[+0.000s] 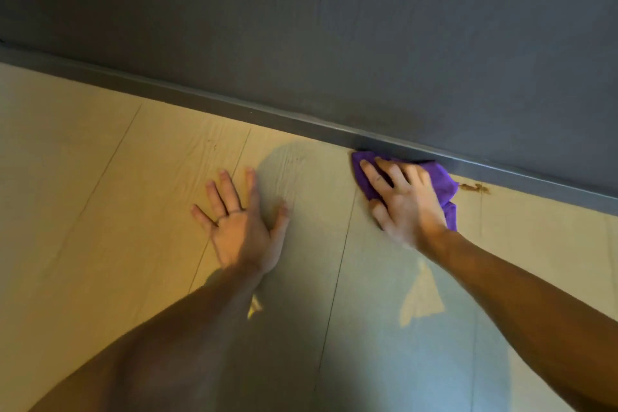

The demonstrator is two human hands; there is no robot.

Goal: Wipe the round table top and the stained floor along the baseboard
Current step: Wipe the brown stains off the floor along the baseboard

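A purple cloth (pixel 444 187) lies on the pale wood floor (pixel 100 211), touching the gray baseboard (pixel 234 104). The right hand (pixel 406 201) presses flat on it, fingers spread. A brown stain (pixel 475 187) sits just beside the cloth. The left hand (pixel 240 221) rests flat and empty on the floor, fingers wide

A: Item, purple cloth (pixel 444 189): how much shows?
B: Edges only; the right hand (pixel 406 202) covers its middle.
A: Item, forearms?
B: Cut off by the bottom and right edges.
A: Left hand (pixel 239 227)?
B: Motion-blurred along the thumb side.
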